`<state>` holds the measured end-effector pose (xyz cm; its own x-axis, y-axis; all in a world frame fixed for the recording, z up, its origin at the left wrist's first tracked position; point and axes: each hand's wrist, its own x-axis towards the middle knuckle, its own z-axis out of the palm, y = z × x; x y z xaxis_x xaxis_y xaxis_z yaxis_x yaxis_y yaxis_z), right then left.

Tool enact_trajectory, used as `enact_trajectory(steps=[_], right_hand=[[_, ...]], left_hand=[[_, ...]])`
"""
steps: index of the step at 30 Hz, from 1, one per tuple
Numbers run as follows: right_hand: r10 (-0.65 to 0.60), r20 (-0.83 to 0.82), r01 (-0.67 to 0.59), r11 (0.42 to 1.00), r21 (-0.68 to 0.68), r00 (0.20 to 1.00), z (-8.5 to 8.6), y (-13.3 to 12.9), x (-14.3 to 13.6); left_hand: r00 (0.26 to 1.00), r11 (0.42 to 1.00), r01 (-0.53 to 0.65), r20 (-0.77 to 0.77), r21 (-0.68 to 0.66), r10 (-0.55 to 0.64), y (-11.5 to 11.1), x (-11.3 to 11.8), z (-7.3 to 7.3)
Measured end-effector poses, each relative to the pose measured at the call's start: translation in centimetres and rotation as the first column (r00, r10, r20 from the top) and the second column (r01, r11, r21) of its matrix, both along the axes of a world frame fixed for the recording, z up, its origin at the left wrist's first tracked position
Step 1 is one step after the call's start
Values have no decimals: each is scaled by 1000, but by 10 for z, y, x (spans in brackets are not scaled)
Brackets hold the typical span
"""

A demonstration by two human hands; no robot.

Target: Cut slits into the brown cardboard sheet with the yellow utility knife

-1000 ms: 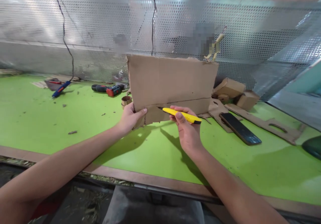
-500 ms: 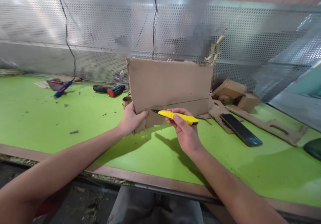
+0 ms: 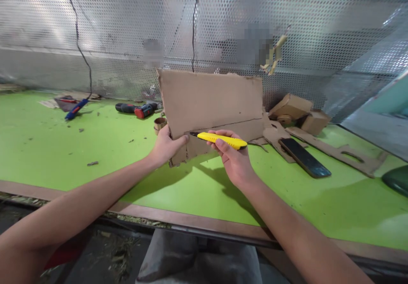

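Observation:
My left hand [image 3: 166, 147] grips the lower left edge of a cardboard sheet [image 3: 210, 97], thumb on its front face and the other fingers hidden behind. The sheet stands upright, raised above the green table. A dark line runs across its lower part, and its bottom edge is ragged. Closed around a yellow utility knife [image 3: 223, 140] is my right hand [image 3: 234, 158]. The knife's dark tip points left, at the board close to my left thumb; whether it touches the surface I cannot tell.
On the green table [image 3: 111, 148] lie a blue hot glue gun [image 3: 76, 109] and a black-and-red power tool [image 3: 137, 110] at left. A cardboard ring [image 3: 160, 125] stands behind my left hand. Rightward are a phone [image 3: 304, 157], cardboard boxes [image 3: 291, 108] and a cut cardboard strip [image 3: 341, 152]. Perforated metal [image 3: 127, 33] backs the table.
The camera view has tilted down slightly, so the scene sits higher. The cardboard's right side has turned or shifted a little leftward. Both hands keep their grip.

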<state>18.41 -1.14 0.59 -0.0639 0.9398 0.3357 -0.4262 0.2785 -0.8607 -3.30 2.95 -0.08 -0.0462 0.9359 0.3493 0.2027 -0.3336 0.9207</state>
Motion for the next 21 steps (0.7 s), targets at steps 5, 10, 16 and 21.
enact_trajectory(steps=[5, 10, 16, 21], right_hand=[[-7, -11, 6, 999, -37, 1000, 4, 1, 2], [6, 10, -5, 999, -41, 1000, 6, 2, 2], [-131, 71, 131, 991, 5, 989, 4, 13, 8], [-398, 29, 395, 916, 74, 917, 5, 29, 28]], left_hand=[[999, 999, -5, -44, 41, 6, -2, -1, 0], [995, 994, -3, -95, 111, 14, -6, -1, 2], [989, 991, -25, -141, 134, 44, -7, -1, 3], [998, 996, 1, -57, 92, 4, -3, -3, 4]])
